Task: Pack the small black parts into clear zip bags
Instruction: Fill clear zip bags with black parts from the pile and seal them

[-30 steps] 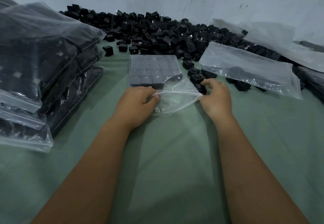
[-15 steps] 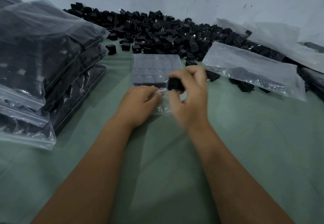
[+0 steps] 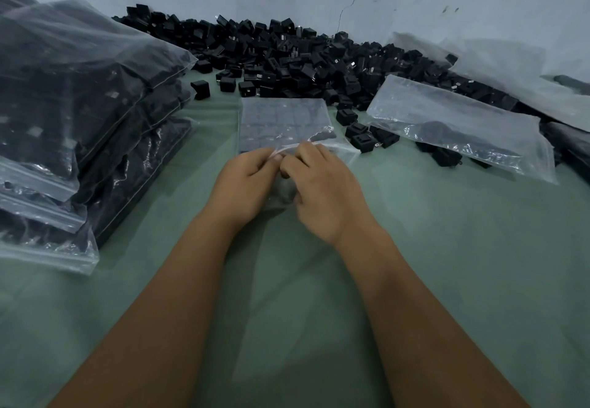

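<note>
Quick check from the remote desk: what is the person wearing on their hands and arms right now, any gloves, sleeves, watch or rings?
Nothing worn shows. The left hand and the right hand are bare, with no gloves. Both forearms are uncovered down to the bottom edge of the picture, so no sleeve is in view. No watch, band or ring can be seen on the wrists or on the fingers that show.

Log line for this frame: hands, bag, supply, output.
left hand: holds bag mouth | right hand: at bag mouth | bag: part-filled, open | loose parts: piled behind | full bags: stacked left
</note>
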{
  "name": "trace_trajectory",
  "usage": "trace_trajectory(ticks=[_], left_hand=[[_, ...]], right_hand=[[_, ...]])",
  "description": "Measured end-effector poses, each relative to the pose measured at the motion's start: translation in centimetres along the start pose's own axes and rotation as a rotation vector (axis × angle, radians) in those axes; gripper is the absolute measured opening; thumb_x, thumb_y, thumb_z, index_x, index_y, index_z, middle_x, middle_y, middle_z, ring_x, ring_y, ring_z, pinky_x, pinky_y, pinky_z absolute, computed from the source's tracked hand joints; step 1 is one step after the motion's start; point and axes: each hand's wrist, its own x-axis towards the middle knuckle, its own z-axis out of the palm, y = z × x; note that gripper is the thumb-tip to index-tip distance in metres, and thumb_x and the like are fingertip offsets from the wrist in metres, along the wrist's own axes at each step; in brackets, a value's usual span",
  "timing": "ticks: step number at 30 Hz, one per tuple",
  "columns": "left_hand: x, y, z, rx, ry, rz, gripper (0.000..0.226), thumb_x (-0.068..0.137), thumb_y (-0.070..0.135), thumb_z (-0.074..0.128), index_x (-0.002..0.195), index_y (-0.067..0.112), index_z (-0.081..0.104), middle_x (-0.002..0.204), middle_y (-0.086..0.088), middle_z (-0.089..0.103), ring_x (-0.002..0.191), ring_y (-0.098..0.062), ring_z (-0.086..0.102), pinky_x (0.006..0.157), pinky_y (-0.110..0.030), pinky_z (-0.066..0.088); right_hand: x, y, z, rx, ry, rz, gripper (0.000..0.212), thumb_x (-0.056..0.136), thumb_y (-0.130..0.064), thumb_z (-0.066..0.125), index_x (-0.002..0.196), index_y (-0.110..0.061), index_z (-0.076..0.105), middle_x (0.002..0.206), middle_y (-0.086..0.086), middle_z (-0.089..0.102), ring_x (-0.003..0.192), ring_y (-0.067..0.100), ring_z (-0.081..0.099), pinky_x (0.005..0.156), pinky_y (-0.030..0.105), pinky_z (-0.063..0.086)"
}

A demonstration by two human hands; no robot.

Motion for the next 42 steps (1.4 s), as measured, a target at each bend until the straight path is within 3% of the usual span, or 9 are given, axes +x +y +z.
trace_trajectory(ticks=[4, 8, 11, 13, 15, 19, 26, 36, 42], left_hand=[[-0.2, 0.3, 0.0, 0.031, 0.013, 0.047, 0.042, 0.092, 0.04, 0.042, 0.087, 0.005, 0.065, 0.078, -0.015, 0.064, 0.077, -0.03, 0.058, 0.073, -0.05, 0.048], [-0.2, 0.2, 0.0, 0.102, 0.038, 0.107, 0.045, 0.093, 0.039, 0.04, 0.092, 0.002, 0.065, 0.082, -0.014, 0.067, 0.081, -0.03, 0.06, 0.075, -0.052, 0.046], [-0.1, 0.2, 0.1, 0.185, 0.055, 0.194, 0.035, 0.096, 0.03, 0.042, 0.082, 0.007, 0.064, 0.073, -0.007, 0.064, 0.073, -0.025, 0.058, 0.068, -0.047, 0.043], [-0.1, 0.5, 0.1, 0.249, 0.069, 0.257, 0.033, 0.096, 0.022, 0.044, 0.064, 0.028, 0.048, 0.058, 0.007, 0.048, 0.06, -0.011, 0.047, 0.061, -0.037, 0.032], [-0.1, 0.9, 0.0, 0.307, 0.089, 0.309, 0.038, 0.094, 0.017, 0.048, 0.064, 0.037, 0.039, 0.056, 0.016, 0.04, 0.059, -0.003, 0.041, 0.067, -0.033, 0.029], [-0.4, 0.9, -0.1, 0.398, 0.125, 0.342, 0.023, 0.092, 0.022, 0.051, 0.094, 0.019, 0.074, 0.083, 0.007, 0.071, 0.08, -0.016, 0.063, 0.088, -0.039, 0.039], [-0.6, 1.4, -0.2, 0.438, 0.187, 0.444, 0.017, 0.089, 0.018, 0.06, 0.09, 0.012, 0.076, 0.082, 0.0, 0.072, 0.079, -0.024, 0.066, 0.085, -0.038, 0.041], [-0.6, 1.3, -0.1, 0.413, 0.166, 0.387, 0.021, 0.09, 0.021, 0.058, 0.092, 0.011, 0.076, 0.084, -0.002, 0.073, 0.081, -0.024, 0.066, 0.085, -0.043, 0.044], [-0.6, 1.4, -0.1, 0.388, 0.145, 0.425, 0.026, 0.089, 0.024, 0.055, 0.087, 0.007, 0.075, 0.076, -0.004, 0.071, 0.074, -0.027, 0.064, 0.078, -0.043, 0.048]], right_hand=[[0.0, 0.3, 0.1, -0.113, -0.081, 0.067, 0.04, 0.079, -0.004, 0.058, 0.117, -0.016, 0.06, 0.106, 0.003, 0.054, 0.102, 0.023, 0.05, 0.082, 0.031, 0.039], [0.1, 0.0, 0.0, -0.183, -0.083, 0.104, 0.037, 0.082, -0.008, 0.057, 0.118, -0.015, 0.058, 0.109, 0.004, 0.055, 0.105, 0.024, 0.05, 0.083, 0.031, 0.038], [0.1, 0.0, 0.1, -0.212, -0.124, 0.125, 0.026, 0.084, -0.01, 0.053, 0.109, -0.016, 0.058, 0.113, 0.003, 0.055, 0.109, 0.024, 0.049, 0.086, 0.03, 0.036], [0.0, 0.0, 0.2, -0.22, -0.126, 0.155, 0.026, 0.086, -0.013, 0.052, 0.111, -0.017, 0.059, 0.116, 0.003, 0.055, 0.111, 0.023, 0.049, 0.088, 0.03, 0.037], [0.0, -0.2, 0.3, -0.219, -0.119, 0.192, 0.027, 0.088, -0.018, 0.053, 0.115, -0.017, 0.057, 0.117, 0.004, 0.055, 0.109, 0.024, 0.051, 0.086, 0.03, 0.039], [-0.1, -0.8, 0.4, -0.167, -0.136, 0.271, 0.031, 0.091, -0.022, 0.05, 0.121, -0.015, 0.054, 0.117, 0.008, 0.053, 0.099, 0.027, 0.057, 0.069, 0.03, 0.034], [0.2, 0.2, 0.5, -0.078, -0.157, 0.33, 0.035, 0.091, -0.01, 0.047, 0.124, -0.019, 0.051, 0.115, 0.006, 0.058, 0.101, 0.026, 0.059, 0.073, 0.033, 0.043], [0.1, -0.7, 0.3, -0.274, -0.1, 0.298, 0.024, 0.09, -0.031, 0.044, 0.098, -0.022, 0.065, 0.098, 0.003, 0.063, 0.091, 0.024, 0.057, 0.07, 0.03, 0.031], [0.1, -0.3, 1.1, -0.244, -0.138, 0.315, 0.027, 0.09, -0.035, 0.046, 0.106, -0.02, 0.061, 0.107, 0.001, 0.063, 0.102, 0.022, 0.058, 0.082, 0.031, 0.04]])
